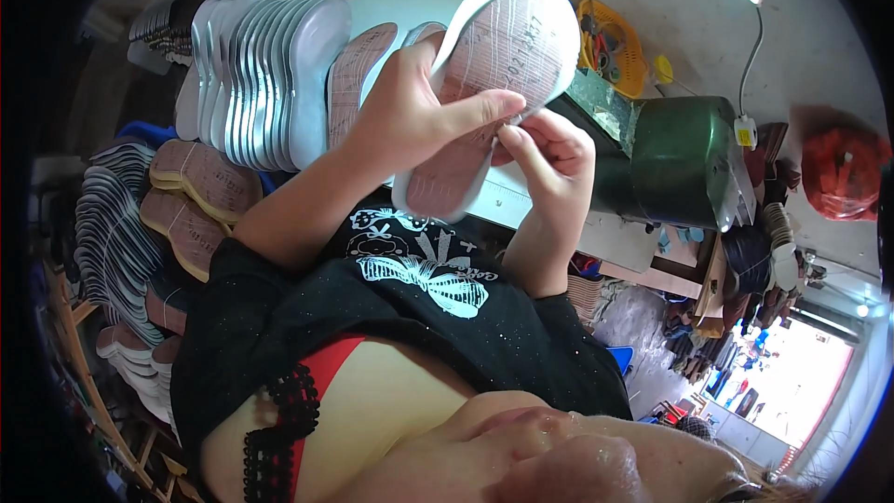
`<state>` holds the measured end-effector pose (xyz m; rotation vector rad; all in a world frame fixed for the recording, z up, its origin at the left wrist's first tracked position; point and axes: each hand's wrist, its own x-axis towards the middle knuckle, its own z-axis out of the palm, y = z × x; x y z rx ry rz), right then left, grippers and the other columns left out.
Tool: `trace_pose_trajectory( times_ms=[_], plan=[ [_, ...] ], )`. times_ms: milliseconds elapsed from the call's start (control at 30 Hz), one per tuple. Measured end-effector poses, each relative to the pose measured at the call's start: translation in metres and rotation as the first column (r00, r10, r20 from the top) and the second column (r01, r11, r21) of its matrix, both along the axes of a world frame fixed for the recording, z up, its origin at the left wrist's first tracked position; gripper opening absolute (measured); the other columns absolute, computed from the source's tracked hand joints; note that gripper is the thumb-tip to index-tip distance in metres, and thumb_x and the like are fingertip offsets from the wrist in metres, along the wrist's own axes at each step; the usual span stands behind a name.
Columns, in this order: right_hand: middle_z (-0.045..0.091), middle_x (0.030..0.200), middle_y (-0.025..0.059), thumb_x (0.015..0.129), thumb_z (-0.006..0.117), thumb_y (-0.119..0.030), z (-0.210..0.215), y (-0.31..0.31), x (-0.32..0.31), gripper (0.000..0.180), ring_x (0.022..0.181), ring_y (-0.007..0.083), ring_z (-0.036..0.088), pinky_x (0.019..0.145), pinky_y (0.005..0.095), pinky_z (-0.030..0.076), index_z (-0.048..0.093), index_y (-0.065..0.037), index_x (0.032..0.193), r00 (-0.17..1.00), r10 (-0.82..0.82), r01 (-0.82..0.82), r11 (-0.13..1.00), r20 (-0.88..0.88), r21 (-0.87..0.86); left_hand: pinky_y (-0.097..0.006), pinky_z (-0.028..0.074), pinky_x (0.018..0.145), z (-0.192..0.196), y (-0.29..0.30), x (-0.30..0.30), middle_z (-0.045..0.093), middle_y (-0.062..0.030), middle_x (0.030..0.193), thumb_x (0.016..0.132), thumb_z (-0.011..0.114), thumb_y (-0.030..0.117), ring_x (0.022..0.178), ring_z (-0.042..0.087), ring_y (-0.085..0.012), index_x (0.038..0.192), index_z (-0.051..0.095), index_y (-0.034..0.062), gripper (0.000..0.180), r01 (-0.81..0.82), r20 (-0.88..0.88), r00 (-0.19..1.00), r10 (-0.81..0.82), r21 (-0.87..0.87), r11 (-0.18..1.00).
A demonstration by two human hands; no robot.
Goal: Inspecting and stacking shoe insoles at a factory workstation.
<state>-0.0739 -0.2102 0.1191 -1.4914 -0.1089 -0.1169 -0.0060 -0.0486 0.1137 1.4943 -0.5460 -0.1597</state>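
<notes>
Held up before my chest is a shoe insole [517, 33] with a pinkish-brown underside, pen marks on it and a white rim. My left hand [419, 112] grips it from the left side, thumb lying across the underside towards the narrow middle. At that same middle, my right hand [551, 156] pinches the right edge between thumb and curled fingers; whether anything small is in the pinch cannot be seen. Left of the hands, another brown-faced insole [360, 70] lies beside a row of silvery-white insoles [270, 79] standing on edge.
A white worktop [410, 2] extends behind the insole. A yellow basket [626, 56] of small tools and a green machine housing [684, 163] stand to the right. More insoles [116, 242] are stacked at the left; a red bag [843, 172] is at the far right.
</notes>
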Motion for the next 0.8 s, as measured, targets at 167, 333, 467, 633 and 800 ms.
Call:
trace_pose_trajectory(
  times_ms=[167,333,467,633,800],
  plan=[
    [0.062,0.069,0.004,0.087,0.061,-0.001,-0.013,-0.011,-0.003,0.01,0.061,0.0065,0.059,0.055,0.0193,0.047,0.058,0.006,0.08,0.996,-0.082,0.088,0.965,0.036,-0.249,-0.03,0.049,0.08,-0.003,0.001,0.004,0.065,-0.0101,0.092,0.07,0.081,0.021,0.086,0.062,-0.0148,0.104,0.059,-0.0047,0.048,0.035,-0.018,0.999,-0.032,0.155,0.987],
    [0.066,0.071,0.0093,0.079,0.069,0.001,-0.008,-0.026,-0.015,0.012,0.067,0.0138,0.066,0.059,0.0242,0.053,0.06,0.009,0.08,0.997,0.078,-0.08,0.994,-0.028,-0.071,-0.029,0.05,0.076,-0.01,-0.015,0.0,0.066,-0.0113,0.094,0.063,0.083,0.023,0.082,0.063,-0.0167,0.106,0.06,-0.006,0.057,0.23,-0.17,0.952,-0.253,-0.146,0.962],
    [0.065,0.071,0.0078,0.077,0.075,-0.018,-0.052,-0.034,0.003,0.026,0.065,0.013,0.062,0.061,0.0267,0.051,0.063,0.004,0.079,0.912,0.408,-0.401,0.907,-0.036,0.125,-0.029,0.051,0.075,-0.017,-0.026,-0.005,0.066,-0.0093,0.092,0.068,0.079,0.017,0.079,0.062,-0.0141,0.107,0.06,-0.0051,0.049,0.195,-0.252,0.919,-0.302,-0.375,0.906],
    [0.061,0.064,0.0019,0.092,0.057,-0.019,-0.035,-0.022,0.002,0.029,0.058,0.008,0.056,0.053,0.0226,0.046,0.064,0.003,0.074,0.972,0.161,-0.178,0.98,-0.173,-0.092,-0.029,0.049,0.079,-0.02,-0.028,0.002,0.064,-0.0086,0.095,0.072,0.075,0.011,0.084,0.061,-0.0144,0.108,0.056,-0.0043,0.044,-0.062,0.013,0.998,0.063,-0.071,0.996],
    [0.05,0.057,-0.0071,0.091,0.06,-0.025,-0.05,-0.015,0.03,0.032,0.05,0.0004,0.037,0.044,0.0186,0.027,0.064,-0.001,0.07,0.981,-0.136,0.132,0.991,-0.14,-0.039,-0.027,0.049,0.075,-0.059,-0.047,0.062,0.064,-0.0089,0.094,0.081,0.067,0.017,0.081,0.061,-0.0148,0.106,0.057,-0.0044,0.035,-0.131,-0.099,0.989,0.114,-0.183,0.974]
  ],
)
